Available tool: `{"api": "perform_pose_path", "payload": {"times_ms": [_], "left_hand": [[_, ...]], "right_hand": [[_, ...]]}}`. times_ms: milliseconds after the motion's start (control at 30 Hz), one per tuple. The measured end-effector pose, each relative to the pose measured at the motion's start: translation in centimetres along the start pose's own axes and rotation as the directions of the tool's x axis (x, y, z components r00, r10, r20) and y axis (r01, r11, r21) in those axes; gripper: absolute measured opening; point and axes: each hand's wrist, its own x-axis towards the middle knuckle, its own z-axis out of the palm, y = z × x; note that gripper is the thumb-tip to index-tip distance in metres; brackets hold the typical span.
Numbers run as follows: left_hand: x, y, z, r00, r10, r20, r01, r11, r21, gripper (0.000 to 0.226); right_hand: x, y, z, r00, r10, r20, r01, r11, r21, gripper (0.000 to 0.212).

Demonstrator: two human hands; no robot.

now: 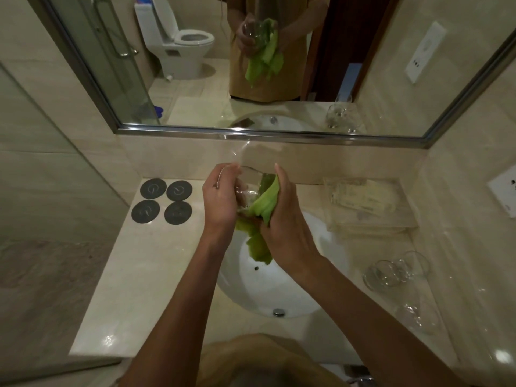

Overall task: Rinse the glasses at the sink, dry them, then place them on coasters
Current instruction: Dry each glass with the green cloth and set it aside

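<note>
A person stands at a bathroom desk of pale stone, seen from above, both bare arms reaching forward over a white oval sink (282,291).

The left hand (220,195) has its fingers curled round a clear stemmed glass (247,188), holding it above the far part of the sink. The right hand (284,216) grips a green cloth (264,201), with part of the cloth pushed against the glass's bowl and the rest hanging down in a loose tail toward the basin. The 2 hands are close together, with the glass and cloth between them.

On the far left of the desk (145,275) lie 4 round dark grey coasters (162,201), set in 2 rows of 2, nothing on them. They are well apart from the hands.

On the near right of the desk, 2 more clear glasses (396,270) rest just beside each other, near the wall. Nearer still is what looks like a third glass (417,317), too faint to make out clearly.

At the far right, a stack of folded pale towels (365,203) sits on the desk against the wall.

A wide mirror (251,65) on the far wall reflects the person's torso in a mustard garment, the hands with glass and cloth, a white toilet and a glass shower door.
</note>
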Motion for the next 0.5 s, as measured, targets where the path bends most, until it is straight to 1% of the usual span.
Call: {"api": "perform_pose_path", "payload": {"times_ms": [33,67,100,133,167,200,233,267,300,367,400,500], "left_hand": [[-0.1,0.2,0.1,1.0,0.023,0.002,-0.023,1.0,0.011,0.017],[-0.2,0.2,0.1,0.999,0.052,0.008,-0.052,0.998,0.027,0.017],[-0.3,0.1,0.1,0.996,0.092,0.021,-0.093,0.993,0.068,0.018],[-0.5,-0.1,0.2,0.989,0.14,0.041,-0.144,0.98,0.135,0.02],[-0.6,-0.3,0.1,0.982,0.176,0.065,-0.186,0.962,0.2,0.024],[-0.8,-0.5,0.1,0.977,0.197,0.08,-0.21,0.949,0.235,0.028],[-0.9,-0.5,0.0,0.975,0.203,0.088,-0.218,0.946,0.239,0.032],[-1.1,-0.6,-0.2,0.972,0.213,0.096,-0.23,0.945,0.233,0.034],[-1.1,-0.6,-0.3,0.968,0.225,0.111,-0.245,0.942,0.23,0.034],[-1.2,-0.4,-0.5,0.957,0.25,0.145,-0.279,0.93,0.24,0.028],[-1.2,-0.2,-0.6,0.951,0.266,0.159,-0.298,0.924,0.241,0.028],[-1.0,0.1,-0.9,0.942,0.28,0.186,-0.319,0.918,0.236,0.038]], "right_hand": [[0.0,0.1,0.0,0.995,-0.077,-0.056,0.069,0.989,-0.13,0.106],[0.0,0.3,0.3,0.978,-0.181,-0.101,0.144,0.944,-0.298,0.109],[0.0,0.5,0.9,0.951,-0.287,-0.117,0.2,0.857,-0.475,0.109],[0.0,0.6,1.4,0.925,-0.363,-0.113,0.221,0.753,-0.619,0.102],[0.0,0.5,1.8,0.91,-0.399,-0.113,0.21,0.679,-0.703,0.092],[0.0,0.3,2.0,0.906,-0.406,-0.117,0.192,0.642,-0.742,0.085],[0.1,0.0,2.0,0.907,-0.404,-0.115,0.184,0.629,-0.756,0.083],[0.2,-0.2,1.8,0.915,-0.39,-0.101,0.189,0.636,-0.748,0.086],[0.5,-0.4,1.3,0.929,-0.363,-0.077,0.204,0.671,-0.713,0.092],[1.0,-0.9,0.3,0.965,-0.262,-0.001,0.215,0.794,-0.569,0.108],[1.4,-1.2,-0.3,0.979,-0.196,0.053,0.197,0.852,-0.486,0.115],[2.3,-2.0,-2.0,0.975,-0.046,0.217,0.103,0.96,-0.26,0.124]]}}
